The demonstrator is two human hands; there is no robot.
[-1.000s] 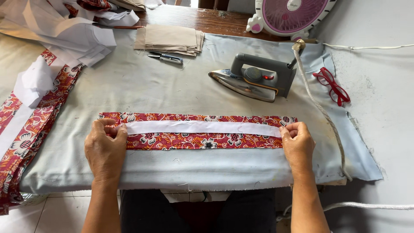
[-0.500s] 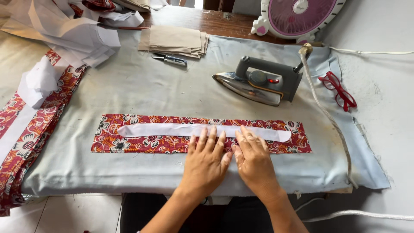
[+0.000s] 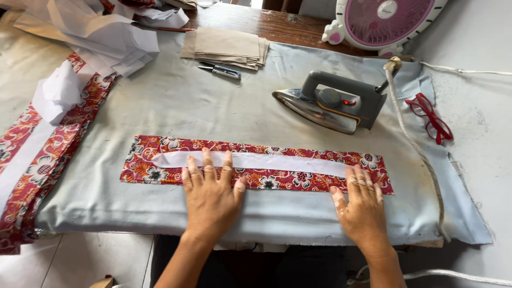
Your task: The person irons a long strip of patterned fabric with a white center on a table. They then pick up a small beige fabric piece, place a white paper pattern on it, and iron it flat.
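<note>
Two hands: both mine, flat on the red strip (image 3: pixel 256 166), palms down, nothing grasped
Left hand (image 3: pixel 210 192): fingers spread and straight, tips over the strip's lower edge and just onto the white band (image 3: pixel 250 161), left of the middle
Right hand (image 3: pixel 361 205): open and pressed flat, fingertips on the strip's right end, wrist off the near edge of the cloth
Strip: a long red floral piece, lying lengthwise across the grey cover (image 3: pixel 213 106), near the front edge of the table
White band: narrow, running along the strip's middle, its left end pointed, its right end under my right fingers
Iron (image 3: pixel 330 104): grey, resting on its side past the strip, well apart from both hands, handle toward me
Cord (image 3: pixel 413 144): pale and braided, coming off the iron's back and trailing down the right side of the cover
Glasses (image 3: pixel 429 117): red, folded, right of the cord
Snips (image 3: pixel 220 70): small, at the far side, just beside a stack of tan pieces (image 3: pixel 226 47)
Left pile (image 3: pixel 37 154): more red floral fabric with white strips, hanging over the left edge
Fan (image 3: pixel 384 21): pink and white, at the far right corner
White pieces (image 3: pixel 101 37): heaped at the far left
</note>
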